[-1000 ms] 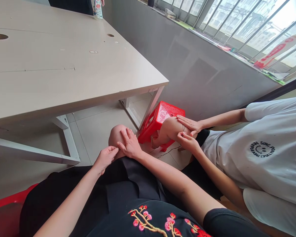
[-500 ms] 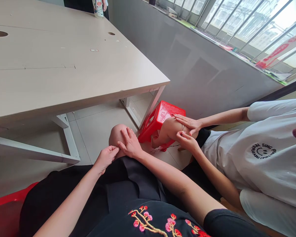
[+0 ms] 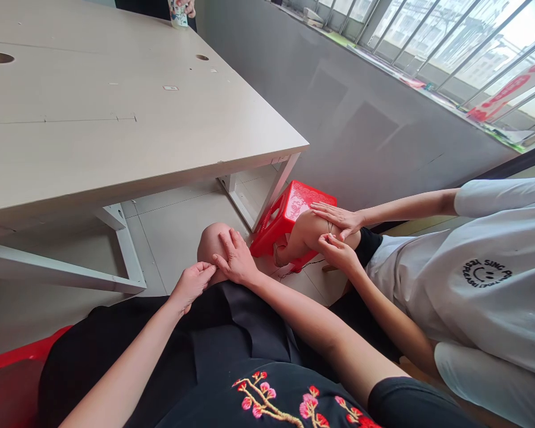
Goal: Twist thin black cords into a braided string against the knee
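My left hand [image 3: 194, 287] is closed in a pinch beside my bare knee [image 3: 211, 241]. Whatever its fingertips hold is too small to make out. Flat across the top of the knee lies my right hand [image 3: 237, 258], fingers stretched out and thumb pointing towards the pinched fingertips of the left. The two hands meet or nearly touch there; I cannot tell which. Dark cloth [image 3: 245, 315] covers my lap just behind both hands.
On the right, another person in a white shirt [image 3: 463, 309] handles a thin dark cord [image 3: 329, 226] on their knee. A red plastic stool [image 3: 301, 199] stands beyond. The table [image 3: 160, 142] spans the left; a far person's hand touches a patterned cup [image 3: 178, 15].
My hands hold nearly the same pose. The other person's torso has shifted slightly right, and the far person's hand now shows more plainly on the cup.
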{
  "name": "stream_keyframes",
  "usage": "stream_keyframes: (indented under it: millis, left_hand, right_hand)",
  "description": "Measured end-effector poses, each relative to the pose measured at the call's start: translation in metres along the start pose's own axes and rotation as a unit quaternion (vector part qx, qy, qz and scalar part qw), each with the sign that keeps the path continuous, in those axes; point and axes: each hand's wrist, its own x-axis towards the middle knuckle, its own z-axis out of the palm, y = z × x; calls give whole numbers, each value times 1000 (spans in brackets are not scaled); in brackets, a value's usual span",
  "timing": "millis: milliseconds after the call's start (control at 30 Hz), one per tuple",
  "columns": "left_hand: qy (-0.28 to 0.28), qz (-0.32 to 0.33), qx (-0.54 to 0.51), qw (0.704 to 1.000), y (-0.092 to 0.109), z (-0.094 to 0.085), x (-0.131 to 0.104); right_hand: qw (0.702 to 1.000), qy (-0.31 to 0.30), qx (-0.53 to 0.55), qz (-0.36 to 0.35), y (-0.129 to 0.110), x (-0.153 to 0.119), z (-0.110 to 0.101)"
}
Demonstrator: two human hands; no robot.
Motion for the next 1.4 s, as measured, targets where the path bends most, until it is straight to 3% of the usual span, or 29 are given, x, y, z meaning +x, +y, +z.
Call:
stream_keyframes:
  millis: [1400]
  left_hand:
    - [7,1,-1,1000,-4,0,2]
  right_hand:
    - [1000,6,-17,-9,1,0,1]
